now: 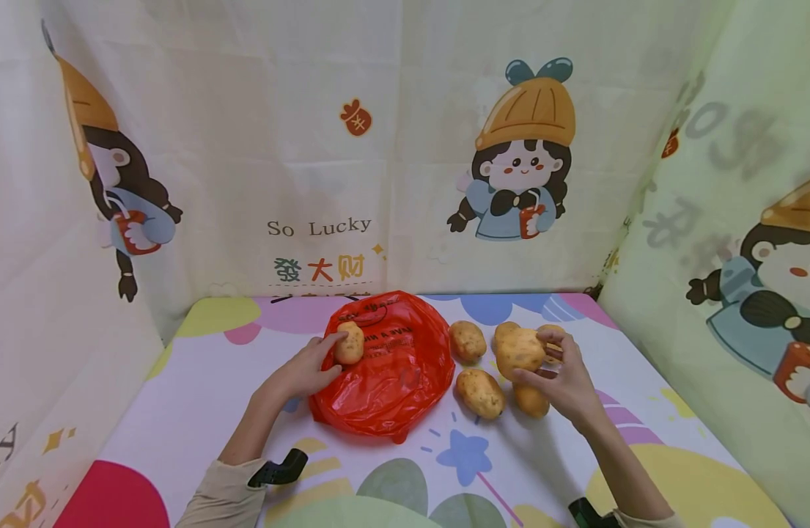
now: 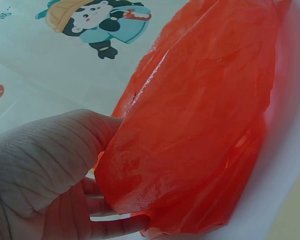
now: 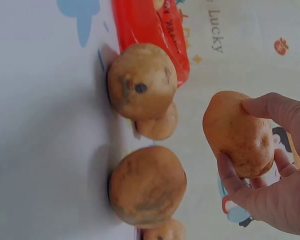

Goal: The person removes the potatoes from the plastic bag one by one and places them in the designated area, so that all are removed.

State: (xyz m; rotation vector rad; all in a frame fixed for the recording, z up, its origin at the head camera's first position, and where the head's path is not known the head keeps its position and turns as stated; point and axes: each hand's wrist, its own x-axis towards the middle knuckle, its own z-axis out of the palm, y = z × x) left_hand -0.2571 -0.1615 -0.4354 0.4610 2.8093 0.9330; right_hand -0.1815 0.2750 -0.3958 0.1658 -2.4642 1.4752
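A red plastic bag (image 1: 405, 389) with dark print lies opened out on the table. My left hand (image 1: 310, 364) is at its left rim, fingers and thumb around a potato (image 1: 350, 343) over the bag. In the left wrist view the raised bag wall (image 2: 190, 115) hides the fingertips and most of that potato. To the right of the bag, my right hand (image 1: 563, 374) grips another potato (image 1: 520, 353) between thumb and fingers. The right wrist view shows this potato (image 3: 240, 132) held up, apart from those on the table.
Several potatoes rest right of the bag, among them one near its edge (image 1: 467, 342), one in front (image 1: 480, 394) and one below the right hand (image 1: 531, 400). A printed cloth (image 1: 405, 147) hangs around the patterned table (image 1: 200, 411).
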